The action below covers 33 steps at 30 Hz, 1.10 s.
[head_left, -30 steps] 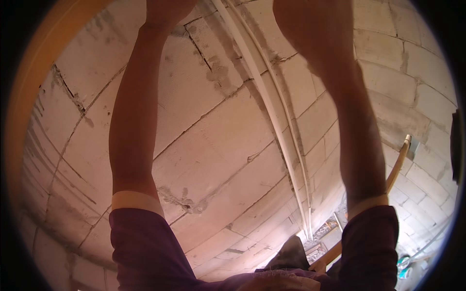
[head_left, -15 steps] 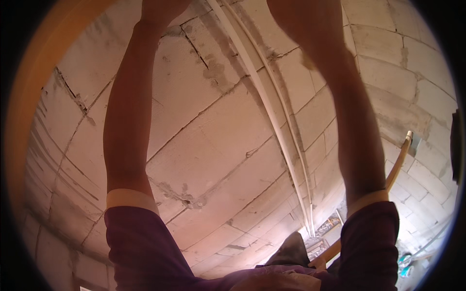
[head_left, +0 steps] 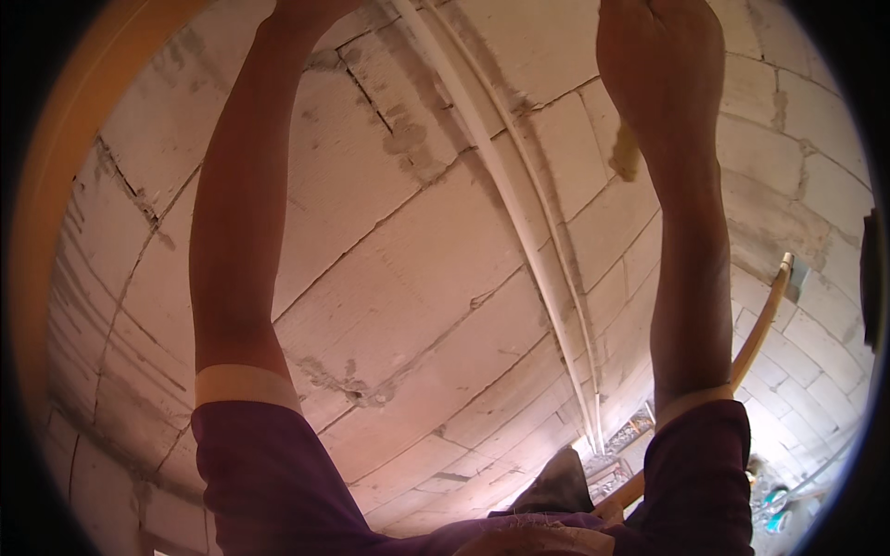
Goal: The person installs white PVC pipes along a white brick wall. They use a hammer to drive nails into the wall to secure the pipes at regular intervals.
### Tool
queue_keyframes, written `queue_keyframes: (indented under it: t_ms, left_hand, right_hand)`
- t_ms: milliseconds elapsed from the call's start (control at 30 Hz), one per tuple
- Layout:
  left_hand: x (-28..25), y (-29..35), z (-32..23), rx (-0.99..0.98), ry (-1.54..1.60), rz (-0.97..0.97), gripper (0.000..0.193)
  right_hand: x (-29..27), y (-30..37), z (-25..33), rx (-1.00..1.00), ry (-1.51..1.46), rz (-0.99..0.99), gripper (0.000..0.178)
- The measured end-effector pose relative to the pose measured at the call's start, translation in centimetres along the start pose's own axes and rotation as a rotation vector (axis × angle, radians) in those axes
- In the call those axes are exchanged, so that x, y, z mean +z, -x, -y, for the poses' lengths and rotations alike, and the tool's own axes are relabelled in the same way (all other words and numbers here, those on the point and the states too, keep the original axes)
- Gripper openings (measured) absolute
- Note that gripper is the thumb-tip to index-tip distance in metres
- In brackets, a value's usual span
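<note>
Both my arms reach up in front of a wall of pale blocks (head_left: 399, 287). My left hand (head_left: 315, 7) is at the top edge, left of two thin white pipes (head_left: 508, 199) that run down the wall; its fingers are out of the picture. My right hand (head_left: 663, 69) is closed in a fist to the right of the pipes. A short, rounded, yellowish handle end (head_left: 626, 156) sticks out below that fist. What the handle belongs to is hidden by the hand and the picture's edge.
An orange-brown beam (head_left: 56, 167) curves along the left rim. On the right, a wooden pole (head_left: 765, 310) slants behind my right arm beside another block wall (head_left: 788, 111). Rubble (head_left: 630, 431) lies at the wall's foot; a turquoise object (head_left: 777, 510) is at lower right.
My right hand has swung to the right and slightly down, showing more of the fist and the handle end. My left arm has shifted only a little.
</note>
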<state>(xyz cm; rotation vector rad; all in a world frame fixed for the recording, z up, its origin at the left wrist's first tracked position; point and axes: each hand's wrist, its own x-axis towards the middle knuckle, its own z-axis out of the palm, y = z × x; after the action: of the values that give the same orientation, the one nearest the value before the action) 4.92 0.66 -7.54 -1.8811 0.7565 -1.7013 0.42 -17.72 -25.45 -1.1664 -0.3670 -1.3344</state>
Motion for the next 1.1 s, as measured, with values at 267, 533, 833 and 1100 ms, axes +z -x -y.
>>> queue_keyframes:
  t_ms: [267, 533, 833, 1100]
  left_hand:
    - [1.1, -1.0, 0.3, 0.096, -0.057, 0.094, 0.019]
    - [-1.7, -4.1, 1.1, 0.024, -0.141, 0.416, 0.022]
    - [-3.0, -1.6, 4.5, -0.163, 0.701, 0.257, 0.02]
    - [-0.5, 1.6, 4.1, -0.215, 0.599, 0.085, 0.028]
  right_hand:
    - [4.5, -4.2, -5.5, -0.046, 0.109, 0.209, 0.031]
    - [5.0, -4.7, -6.8, 0.089, 0.001, 0.28, 0.034]
    - [-8.6, -0.3, -7.0, 0.364, -0.133, 0.241, 0.041]
    - [-8.1, 1.1, -6.0, 0.354, -0.173, 0.288, 0.041]
